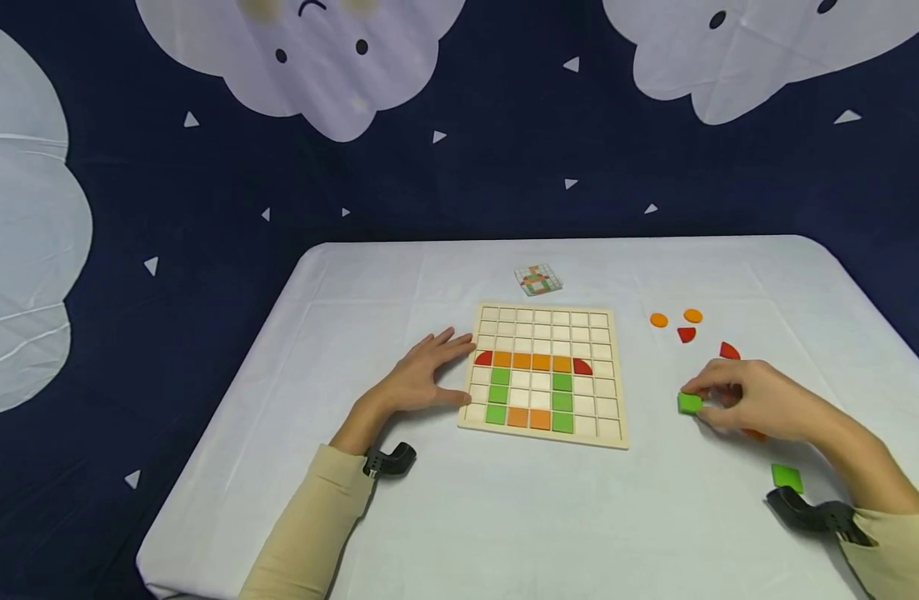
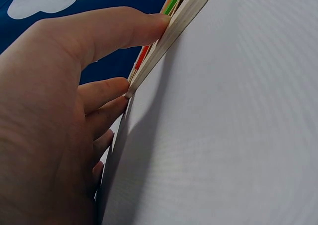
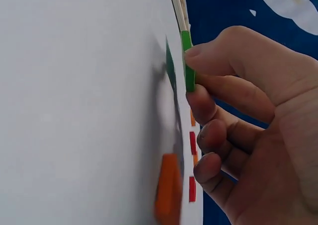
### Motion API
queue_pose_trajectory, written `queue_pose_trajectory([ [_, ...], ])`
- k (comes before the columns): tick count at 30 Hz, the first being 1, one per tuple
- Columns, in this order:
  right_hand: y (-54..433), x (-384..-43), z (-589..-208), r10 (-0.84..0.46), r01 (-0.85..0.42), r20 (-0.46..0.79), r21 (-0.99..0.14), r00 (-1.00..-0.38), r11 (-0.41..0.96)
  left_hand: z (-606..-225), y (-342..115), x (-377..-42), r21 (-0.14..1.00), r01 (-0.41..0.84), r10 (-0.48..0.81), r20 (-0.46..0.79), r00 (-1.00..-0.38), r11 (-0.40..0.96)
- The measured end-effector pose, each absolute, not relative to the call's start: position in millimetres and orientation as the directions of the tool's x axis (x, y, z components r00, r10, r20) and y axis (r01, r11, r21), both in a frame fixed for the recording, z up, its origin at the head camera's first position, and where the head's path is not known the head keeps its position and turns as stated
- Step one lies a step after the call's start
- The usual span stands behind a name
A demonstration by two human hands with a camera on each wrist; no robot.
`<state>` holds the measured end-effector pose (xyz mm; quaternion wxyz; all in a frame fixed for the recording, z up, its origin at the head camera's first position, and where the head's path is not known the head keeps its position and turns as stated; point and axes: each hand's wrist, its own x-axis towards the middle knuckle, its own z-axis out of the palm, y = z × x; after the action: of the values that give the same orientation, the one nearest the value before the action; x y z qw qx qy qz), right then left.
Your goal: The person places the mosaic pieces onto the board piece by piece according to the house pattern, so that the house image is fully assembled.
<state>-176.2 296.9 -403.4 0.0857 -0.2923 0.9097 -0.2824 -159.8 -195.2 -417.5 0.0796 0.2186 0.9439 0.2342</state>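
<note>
Two hands are working over a white table (image 1: 504, 525). The left hand (image 1: 417, 377) is lying open, fingers straight and thumb spread, and is touching the left edge of the wooden board (image 1: 530, 381), presumably to be steadying it. The right hand (image 1: 762, 402) is pinching a green tile (image 1: 689, 403) between thumb and fingers; the tile is projecting toward the board, likely so that the fingers are leaving it unobstructed.

The held tile is lying at the right hand's fingertips, right of the board and apart from it. An orange block (image 3: 168, 190) is resting below the same hand, partly hidden in the head view. A loose green piece (image 1: 786, 477) is lying near the right wrist; two orange discs (image 1: 658, 320) and two red pieces (image 1: 686, 334) are lying beyond the hand, apparently being kept within reach. A printed card (image 1: 537, 280) is lying face up past the board's far edge, probably for easy viewing.
</note>
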Motion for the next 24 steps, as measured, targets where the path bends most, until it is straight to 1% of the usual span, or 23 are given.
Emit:
queue_pose_trajectory([
  [9, 276, -193, -400, -0.607, -0.541, 0.069, -0.542, -0.792, 0.643, -417, -196, -159, 0.485, 0.379, 0.452, -0.038, -0.891, 0.788],
  [19, 244, -208, -396, -0.593, -0.527, 0.078, -0.563, -0.801, 0.637, -416, -197, -160, 0.48, 0.381, 0.453, -0.039, -0.891, 0.79],
  [24, 224, -216, -392, -0.604, -0.532, 0.086, -0.584, -0.792, 0.614, -416, -197, -159, 0.482, 0.386, 0.459, -0.04, -0.887, 0.787],
])
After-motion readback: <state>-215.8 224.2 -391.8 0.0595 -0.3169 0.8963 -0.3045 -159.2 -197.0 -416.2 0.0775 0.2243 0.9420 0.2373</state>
